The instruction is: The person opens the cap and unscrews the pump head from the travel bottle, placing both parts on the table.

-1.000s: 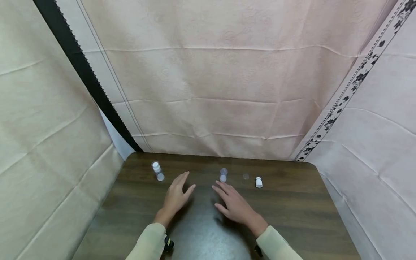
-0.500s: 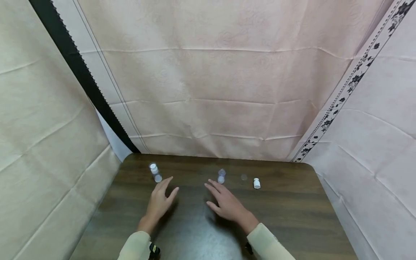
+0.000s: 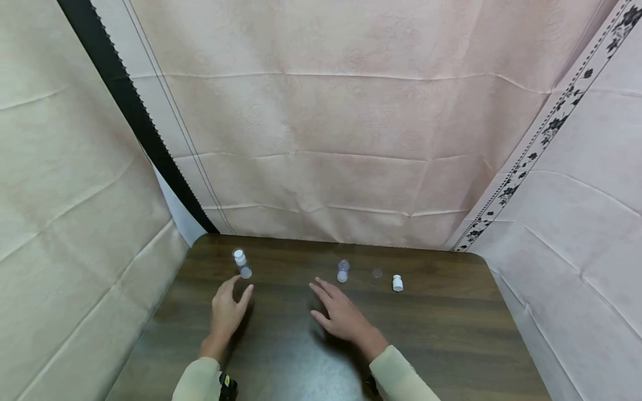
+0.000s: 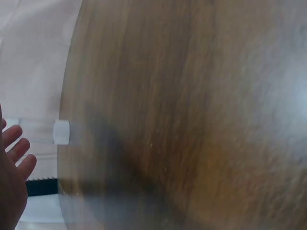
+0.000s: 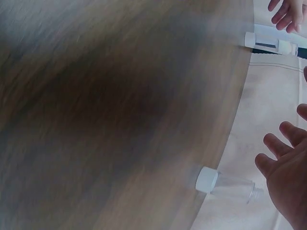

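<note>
At the far left of the table, a clear bottle (image 3: 243, 265) with a white base and a white top (image 3: 239, 255) stands upright. My left hand (image 3: 227, 312) is just in front of it, its thumb and fingers spread apart and holding nothing. Whether a fingertip touches the bottle, I cannot tell. In the left wrist view, the bottle's white base (image 4: 61, 132) shows beside the fingers. Near the middle stands a second clear bottle (image 3: 343, 267), white at its base and with a bare threaded neck in the right wrist view. My right hand (image 3: 343, 317), fingers extended, hovers in front and left of it.
A small white bottle (image 3: 397, 283) stands farther right, with a faint clear disc (image 3: 377, 273) lying left of it. The brown wooden table (image 3: 451, 334) is enclosed by pale cloth (image 3: 326, 139) at the back and both sides.
My left hand has moved left and slightly toward me, close to the left bottle. The right hand has drifted left, away from the middle bottle. The bottles stand as before.
</note>
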{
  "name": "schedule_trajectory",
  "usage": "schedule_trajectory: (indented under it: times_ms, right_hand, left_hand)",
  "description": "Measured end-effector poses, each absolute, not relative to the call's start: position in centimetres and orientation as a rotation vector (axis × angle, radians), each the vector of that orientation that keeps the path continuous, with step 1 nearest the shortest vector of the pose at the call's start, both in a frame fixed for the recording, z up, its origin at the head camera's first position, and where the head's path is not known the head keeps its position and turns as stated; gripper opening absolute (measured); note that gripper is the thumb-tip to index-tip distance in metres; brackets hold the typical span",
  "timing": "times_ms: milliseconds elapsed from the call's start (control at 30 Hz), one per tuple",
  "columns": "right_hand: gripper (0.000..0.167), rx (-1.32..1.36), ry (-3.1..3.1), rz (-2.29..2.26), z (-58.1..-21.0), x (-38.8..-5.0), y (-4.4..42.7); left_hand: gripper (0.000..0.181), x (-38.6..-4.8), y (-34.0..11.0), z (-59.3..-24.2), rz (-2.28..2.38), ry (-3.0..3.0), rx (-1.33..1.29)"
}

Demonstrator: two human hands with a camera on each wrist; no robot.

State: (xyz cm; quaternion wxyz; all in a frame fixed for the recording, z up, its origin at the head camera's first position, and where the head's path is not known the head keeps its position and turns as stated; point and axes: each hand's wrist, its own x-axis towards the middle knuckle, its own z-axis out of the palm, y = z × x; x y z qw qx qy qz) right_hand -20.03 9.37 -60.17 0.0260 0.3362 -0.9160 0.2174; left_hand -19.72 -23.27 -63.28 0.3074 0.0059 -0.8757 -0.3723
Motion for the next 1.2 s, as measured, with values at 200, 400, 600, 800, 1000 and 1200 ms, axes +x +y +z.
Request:
schedule_trajectory:
  times_ms: [200, 400, 600, 800, 1000, 1200]
  right_hand:
    - [0.067, 1.045, -2.843, 0.677, -60.7, -20.0, 8.1]
    - [0.067, 1.021, -2.886, 0.658, -61.0, -19.8, 7.0]
    - [0.066, 1.022, -2.882, 0.641, -61.3, -19.8, 6.3]
    - [0.067, 1.052, -2.903, 0.564, -61.9, -19.7, 5.6]
    - [0.068, 1.075, -2.905, 0.466, -62.4, -19.5, 4.9]
    - [0.067, 1.069, -2.927, 0.519, -62.5, -19.3, 4.7]
  left_hand:
    - [0.052, -20.7, -24.6, -63.3, -1.050, -2.361, 0.184]
    - [0.071, -22.3, -25.7, -63.4, -1.139, -2.487, 0.314]
    - [0.078, -23.8, -26.1, -62.8, -1.245, -2.576, 0.371]
    - [0.080, -25.2, -26.3, -62.9, -1.259, -2.642, 0.345]
    - [0.080, -26.1, -25.9, -62.9, -1.283, -2.677, 0.371]
    - [0.068, -26.6, -25.6, -63.0, -1.312, -2.651, 0.408]
